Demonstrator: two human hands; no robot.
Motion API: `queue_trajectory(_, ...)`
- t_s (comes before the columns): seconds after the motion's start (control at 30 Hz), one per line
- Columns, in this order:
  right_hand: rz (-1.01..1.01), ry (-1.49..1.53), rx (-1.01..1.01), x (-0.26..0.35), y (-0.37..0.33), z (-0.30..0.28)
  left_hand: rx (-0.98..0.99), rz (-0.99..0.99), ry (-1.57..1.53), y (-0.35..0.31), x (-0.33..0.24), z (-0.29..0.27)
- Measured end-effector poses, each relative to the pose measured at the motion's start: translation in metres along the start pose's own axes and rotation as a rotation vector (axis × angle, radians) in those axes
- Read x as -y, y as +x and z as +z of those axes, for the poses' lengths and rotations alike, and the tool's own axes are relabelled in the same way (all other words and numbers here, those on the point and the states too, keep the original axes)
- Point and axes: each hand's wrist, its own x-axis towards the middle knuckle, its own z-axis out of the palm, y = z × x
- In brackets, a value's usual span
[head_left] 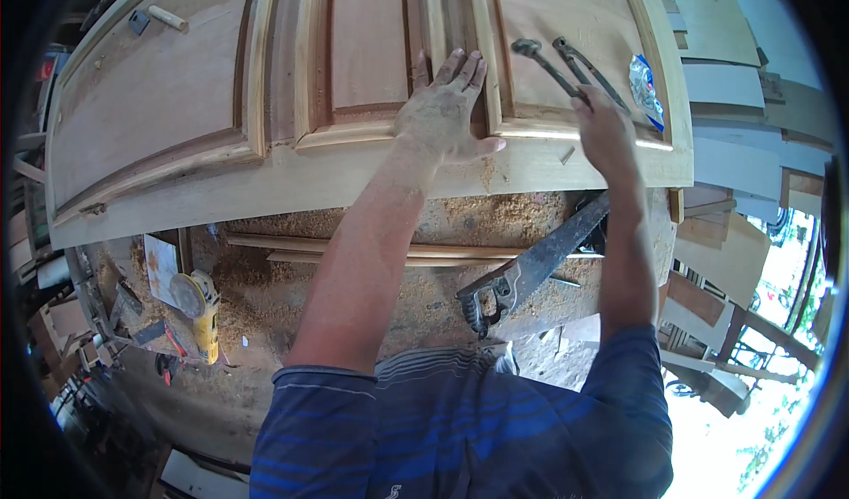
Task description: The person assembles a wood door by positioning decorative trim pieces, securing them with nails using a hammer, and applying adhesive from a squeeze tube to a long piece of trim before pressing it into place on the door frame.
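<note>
My left hand [445, 114] lies flat with spread fingers on a wooden panel door [371, 167], over the moulding at its middle. Nothing is in that hand. My right hand [605, 132] is closed round the handle of what looks like a hammer [546, 67], its dark head up and to the left, above the right-hand panel. Just beside it, a dark metal tool with two long arms [584, 61], like pincers, reaches toward the same hand; whether my fingers touch it is hidden. A crumpled blue and clear plastic packet [646, 92] lies at the right of this panel.
Below the door's near edge, a sawdust-covered bench [424, 291] holds a handsaw [539, 264], thin wooden strips [354, 247] and a yellow angle grinder [205, 313]. A small dark block [139, 22] and a short wooden stick [168, 18] rest on the left panel. Boards [725, 83] are stacked at right.
</note>
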Motion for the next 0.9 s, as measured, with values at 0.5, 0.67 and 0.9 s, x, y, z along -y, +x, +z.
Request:
queue_trajectory(0.5,-0.029,0.211,0.379,0.047,0.027,-0.093,-0.052,0.04,-0.059,0.002,0.004,0.016)
queue_trajectory(0.67,-0.01,0.204,0.333,0.052,0.02,-0.093,-0.056,0.035,0.014,0.0,0.002,0.015)
queue_trajectory(0.9,-0.059,0.262,0.383,0.037,0.023,-0.09,-0.057,0.024,0.037,-0.001,0.002,0.008)
